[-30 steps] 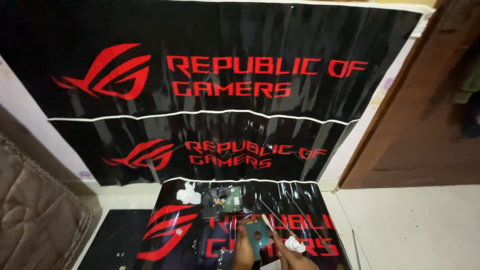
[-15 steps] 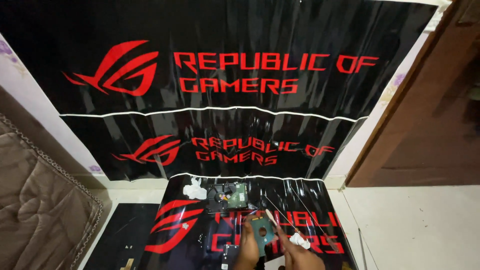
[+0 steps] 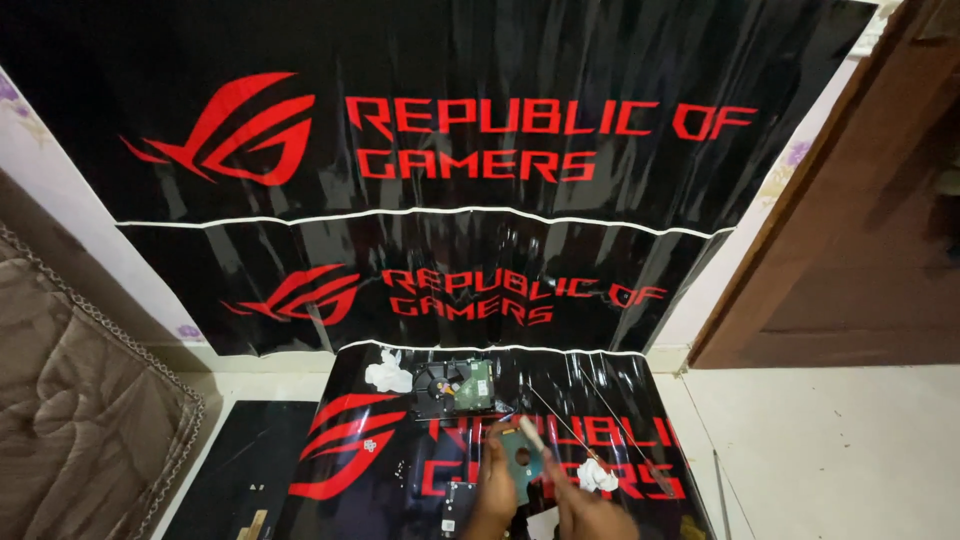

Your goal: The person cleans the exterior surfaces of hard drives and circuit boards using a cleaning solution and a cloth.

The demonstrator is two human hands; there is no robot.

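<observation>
My left hand [image 3: 492, 492] is at the bottom edge and holds a small teal board [image 3: 520, 458] just above a black floor sheet with red lettering [image 3: 350, 450]. My right hand [image 3: 590, 512], beside it, grips a thin pale-handled tool [image 3: 530, 434] whose tip points at the board. Farther up the sheet lies a black fan part with a green board [image 3: 455, 386]. A crumpled white tissue [image 3: 388, 374] rests left of that part. Another tissue [image 3: 598, 476] lies right of my right hand. A small dark boxy part [image 3: 458, 508] sits under my left wrist.
Large black banners with red lettering [image 3: 450, 200] cover the wall ahead. A brown quilted mattress [image 3: 70, 400] is at the left and a brown wooden door [image 3: 850, 240] at the right. Thin rods [image 3: 570, 425] lie across the sheet. White floor tiles [image 3: 830, 450] spread to the right.
The view has shifted a little, bringing the hands higher in frame. Both hands stay together over the small teal board, with the tool still in the right hand.
</observation>
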